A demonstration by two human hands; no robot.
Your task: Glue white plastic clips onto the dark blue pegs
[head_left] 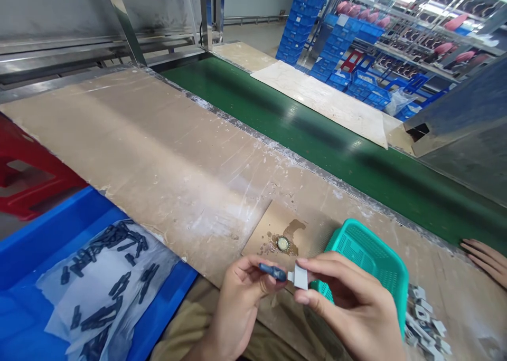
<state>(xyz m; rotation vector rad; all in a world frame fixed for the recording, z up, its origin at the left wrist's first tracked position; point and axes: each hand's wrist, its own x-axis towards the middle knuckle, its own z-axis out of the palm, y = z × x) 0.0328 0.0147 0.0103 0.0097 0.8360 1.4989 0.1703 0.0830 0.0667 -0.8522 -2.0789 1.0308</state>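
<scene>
Near the front edge of the table, my left hand (247,295) pinches a small dark blue elongated part (273,272) between thumb and fingers. Facing it, my right hand (348,303) grips a small light grey plastic piece (300,277) by its sides. The grey piece's narrow tab meets the end of the blue part; whether it goes inside cannot be made out. Just beyond my hands, a small round cap-like dish (282,243) with pale contents sits on a piece of cardboard (264,229), with wet stains around it. A green perforated basket (366,245) stands beside my right hand.
Several dark parts (114,290) lie on a plastic sheet in a blue bin (24,245) at left. Loose grey pieces (425,319) are heaped right of the basket. Another person's hand (487,260) rests at the right edge. A green conveyor belt (253,102) runs behind the table.
</scene>
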